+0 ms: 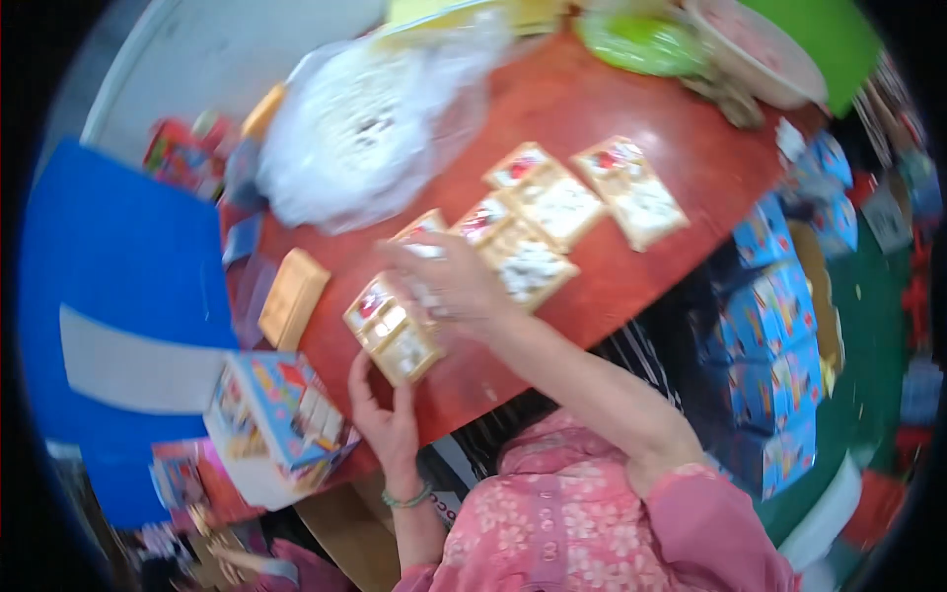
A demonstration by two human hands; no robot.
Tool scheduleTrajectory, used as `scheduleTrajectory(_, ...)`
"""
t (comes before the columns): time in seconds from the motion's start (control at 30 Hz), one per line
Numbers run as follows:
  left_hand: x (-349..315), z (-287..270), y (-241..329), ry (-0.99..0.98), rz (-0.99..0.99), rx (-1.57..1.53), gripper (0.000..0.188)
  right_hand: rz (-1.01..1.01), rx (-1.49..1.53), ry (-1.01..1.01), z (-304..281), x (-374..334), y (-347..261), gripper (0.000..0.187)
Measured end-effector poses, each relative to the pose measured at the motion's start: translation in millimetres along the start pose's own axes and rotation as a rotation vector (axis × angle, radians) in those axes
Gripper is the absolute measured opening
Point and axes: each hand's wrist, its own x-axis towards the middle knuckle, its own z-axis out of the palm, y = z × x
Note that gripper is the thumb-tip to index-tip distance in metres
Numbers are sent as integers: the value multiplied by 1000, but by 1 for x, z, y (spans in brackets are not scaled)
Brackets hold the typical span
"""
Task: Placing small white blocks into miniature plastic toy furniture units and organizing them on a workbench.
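Observation:
My left hand (388,419) grips the near edge of a small cream-coloured compartment tray (406,355), which holds a red-and-white piece in one section and white bits in another. My right hand (449,281) reaches across just above and beside this tray; its fingers are smeared by motion, so I cannot tell what they hold. Partly behind the right hand is another tray (426,225). Further right lie similar filled trays, one (528,268) with white pieces, a second (560,202) touching it, and a third (639,202) standing apart.
A large clear plastic bag (360,123) of white pieces lies on the red table (641,286). At left are stacked cream trays (294,296) and a blue printed box (296,409). Beyond are a green bag (646,44) and a pale basin (764,49). Blue boxes (774,335) stand right.

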Motion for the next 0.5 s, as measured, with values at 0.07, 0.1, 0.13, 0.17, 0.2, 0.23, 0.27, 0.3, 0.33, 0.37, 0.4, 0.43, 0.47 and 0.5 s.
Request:
scheduleTrajectory(0.07,-1,-2,7,20,43,74,54,43,-11,48,0,-21,-16,30)
scheduleTrajectory(0.1,-1,-2,9,14,53,109,54,61,8,69,3,-28,-21,27)
scheduleTrajectory(0.13,-2,-4,14,20,43,137,55,83,27,90,8,-31,-21,25)
scheduleTrajectory(0.17,-1,-3,18,19,38,158,57,109,11,59,8,-31,-18,25)
scheduleTrajectory(0.2,-1,-1,21,32,30,155,59,114,-27,37,10,-29,-13,23)
scheduleTrajectory(0.23,0,-2,20,32,69,195,61,116,-64,16,13,-28,-7,22)
scheduleTrajectory(0.27,1,0,21,30,75,210,63,108,-78,-19,15,-26,-1,21)
scheduleTrajectory(0.3,1,1,21,26,81,226,64,122,-91,-38,19,-23,6,21)
scheduleTrajectory(0.33,2,-1,22,11,83,266,65,108,-113,-35,25,-20,12,21)
scheduleTrajectory(0.37,1,-1,22,30,69,263,65,96,-135,-31,30,-18,17,21)
scheduleTrajectory(0.4,2,-2,22,6,83,300,66,72,-147,-57,33,-17,23,22)
scheduleTrajectory(0.43,2,-1,22,-20,97,337,66,84,-158,-68,36,-16,25,22)
scheduleTrajectory(0.47,2,-2,23,-34,97,348,67,75,-199,-56,39,-17,28,22)
scheduleTrajectory(0.5,1,-1,23,-25,83,344,67,65,-239,-42,41,-17,31,22)
